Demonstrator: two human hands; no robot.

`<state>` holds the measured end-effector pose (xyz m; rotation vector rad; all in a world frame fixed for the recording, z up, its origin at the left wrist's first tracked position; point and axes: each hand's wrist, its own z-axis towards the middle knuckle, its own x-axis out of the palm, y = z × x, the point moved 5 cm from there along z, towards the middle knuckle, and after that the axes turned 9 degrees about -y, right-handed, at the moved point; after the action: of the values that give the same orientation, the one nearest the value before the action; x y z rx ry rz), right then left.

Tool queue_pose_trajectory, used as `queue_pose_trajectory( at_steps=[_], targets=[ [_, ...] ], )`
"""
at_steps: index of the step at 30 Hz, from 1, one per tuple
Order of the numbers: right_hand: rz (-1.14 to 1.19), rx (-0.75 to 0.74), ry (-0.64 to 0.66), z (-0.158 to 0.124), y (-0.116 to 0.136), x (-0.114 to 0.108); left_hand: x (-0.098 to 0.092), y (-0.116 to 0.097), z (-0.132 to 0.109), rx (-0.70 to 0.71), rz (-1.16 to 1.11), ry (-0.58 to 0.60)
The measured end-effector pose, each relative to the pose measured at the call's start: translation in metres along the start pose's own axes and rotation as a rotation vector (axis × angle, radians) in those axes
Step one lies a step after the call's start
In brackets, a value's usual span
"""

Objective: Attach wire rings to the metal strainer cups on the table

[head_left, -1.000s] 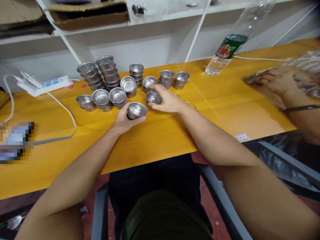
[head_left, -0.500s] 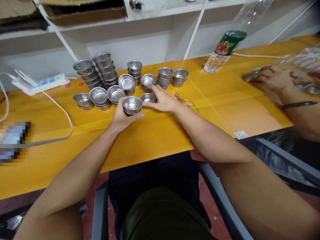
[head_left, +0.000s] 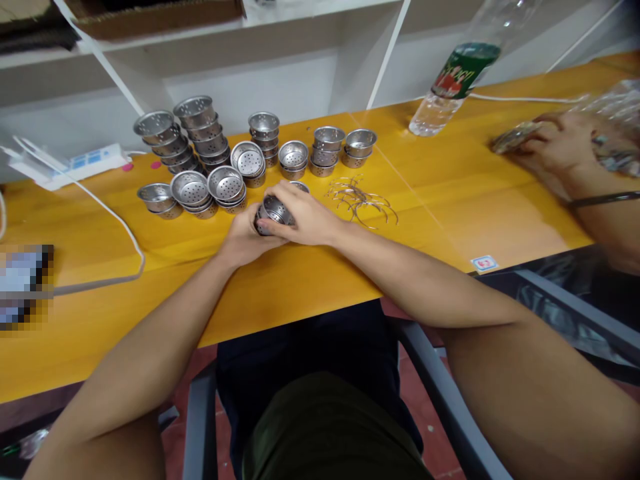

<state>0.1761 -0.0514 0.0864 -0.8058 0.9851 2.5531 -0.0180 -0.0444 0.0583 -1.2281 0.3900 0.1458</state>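
Steel strainer cups (head_left: pixel 273 212) are clamped between left hand (head_left: pixel 243 239) and right hand (head_left: pixel 303 217); behind them many stacks (head_left: pixel 200 130) stand finished, wire rings (head_left: pixel 360 197) wait unused.

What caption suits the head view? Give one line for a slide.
Both hands, left hand and right hand, grip a perforated metal cup beside stacked cups on a yellow table.
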Motion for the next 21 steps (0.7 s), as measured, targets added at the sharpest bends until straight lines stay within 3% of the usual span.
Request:
queue_pose_trajectory(
  at_steps=[4,10,14,17,21],
  targets=[
    [0.060,-0.085,0.006,0.002,-0.003,-0.005,0.003,-0.012,0.001,-0.016,-0.082,0.082],
    [0.011,-0.059,0.120,0.003,0.012,-0.016,0.010,-0.010,-0.001,-0.026,-0.252,0.188],
    [0.026,-0.052,0.078,0.010,0.007,-0.039,0.001,0.001,0.001,0.006,-0.186,0.046],
    [-0.118,0.067,0.031,0.016,-0.022,-0.071,-0.006,0.010,0.005,0.026,-0.130,-0.048],
    [-0.296,0.199,0.074,0.013,-0.065,-0.112,-0.010,0.020,0.007,0.033,-0.112,-0.130]
  ],
)
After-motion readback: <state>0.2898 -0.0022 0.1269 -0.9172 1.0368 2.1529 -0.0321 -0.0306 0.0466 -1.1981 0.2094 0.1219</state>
